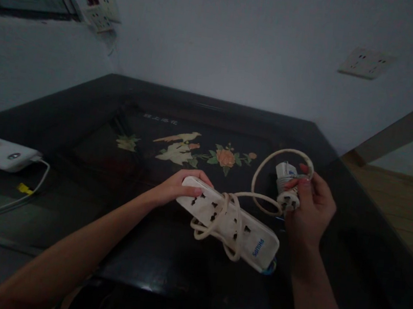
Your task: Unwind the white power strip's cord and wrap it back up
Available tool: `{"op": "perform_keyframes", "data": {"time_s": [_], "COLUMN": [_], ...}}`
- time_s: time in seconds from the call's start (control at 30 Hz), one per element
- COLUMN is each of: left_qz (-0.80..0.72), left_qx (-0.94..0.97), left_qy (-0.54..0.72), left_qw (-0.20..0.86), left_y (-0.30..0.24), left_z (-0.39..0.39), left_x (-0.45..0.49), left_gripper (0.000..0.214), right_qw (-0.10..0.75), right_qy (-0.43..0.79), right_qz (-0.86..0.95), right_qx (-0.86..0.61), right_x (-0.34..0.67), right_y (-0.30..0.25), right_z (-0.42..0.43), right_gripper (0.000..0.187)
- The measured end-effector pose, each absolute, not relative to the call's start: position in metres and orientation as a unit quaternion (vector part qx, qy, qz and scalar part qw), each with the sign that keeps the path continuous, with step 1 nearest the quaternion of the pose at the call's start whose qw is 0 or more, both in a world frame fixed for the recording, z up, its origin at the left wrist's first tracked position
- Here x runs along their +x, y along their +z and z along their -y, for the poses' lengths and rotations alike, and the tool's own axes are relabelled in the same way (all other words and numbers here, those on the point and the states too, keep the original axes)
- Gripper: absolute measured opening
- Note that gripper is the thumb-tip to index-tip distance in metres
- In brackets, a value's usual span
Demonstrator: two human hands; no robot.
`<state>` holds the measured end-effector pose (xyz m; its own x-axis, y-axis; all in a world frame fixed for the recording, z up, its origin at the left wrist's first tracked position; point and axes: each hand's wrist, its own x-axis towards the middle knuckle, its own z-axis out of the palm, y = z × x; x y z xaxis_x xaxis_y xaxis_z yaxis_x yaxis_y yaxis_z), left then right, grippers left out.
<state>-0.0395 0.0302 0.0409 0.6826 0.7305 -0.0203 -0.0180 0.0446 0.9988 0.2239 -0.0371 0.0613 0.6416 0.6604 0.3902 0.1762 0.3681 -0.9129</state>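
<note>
A white power strip (246,232) hovers just above the dark table (165,263), and its cream cord (230,211) is looped around its middle. My left hand (177,187) is closed around the strip's far end. My right hand (310,204) pinches the cord's plug (289,185) at the right, and a loop of cord arches over that hand.
The black table has an inlaid picture of birds and flowers (188,150). A white device (2,153) with a cable lies at the left edge. Wall sockets (363,63) sit on the wall at the right and more sockets (100,10) at the upper left. Wooden floor (400,209) shows at the right.
</note>
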Motion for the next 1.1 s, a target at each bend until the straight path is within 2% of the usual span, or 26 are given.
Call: {"op": "perform_keyframes", "data": {"time_s": [0.1,0.2,0.33,0.4,0.5,0.57,0.63,0.77,0.93,1.1], "left_qz": [-0.281,-0.310,-0.333,-0.325,-0.324,-0.328,-0.332,-0.347,-0.393,-0.425], "left_qx": [0.558,0.487,0.418,0.396,0.376,0.386,0.403,0.418,0.504,0.604], "left_qy": [0.338,0.434,0.525,0.538,0.545,0.540,0.530,0.537,0.545,0.516], "left_qw": [0.703,0.692,0.663,0.670,0.675,0.672,0.668,0.646,0.543,0.434], "left_y": [0.043,0.042,0.038,0.035,0.033,0.032,0.032,0.031,0.027,0.023], "left_z": [-0.030,-0.034,-0.042,-0.043,-0.039,-0.035,-0.031,-0.027,-0.024,-0.024], "left_x": [-0.040,-0.040,-0.037,-0.034,-0.029,-0.026,-0.024,-0.022,-0.023,-0.025], "left_gripper": [0.037,0.038,0.038,0.039,0.037,0.035,0.033,0.031,0.030,0.029], "right_qw": [0.618,0.515,0.413,0.378,0.384,0.437,0.486,0.514,0.447,0.388], "right_qy": [0.236,0.320,0.435,0.450,0.331,0.188,0.101,0.159,0.206,0.303], "right_qz": [0.464,0.546,0.573,0.575,0.606,0.614,0.604,0.619,0.714,0.708], "right_qx": [-0.589,-0.578,-0.559,-0.570,-0.612,-0.630,-0.623,-0.572,-0.498,-0.506], "right_x": [0.224,0.221,0.216,0.216,0.216,0.215,0.211,0.198,0.179,0.160], "right_y": [0.056,0.052,0.044,0.040,0.035,0.036,0.039,0.039,0.027,0.025], "right_z": [0.036,0.036,0.033,0.031,0.029,0.031,0.035,0.043,0.046,0.051], "right_gripper": [0.025,0.022,0.028,0.032,0.029,0.027,0.029,0.036,0.042,0.029]}}
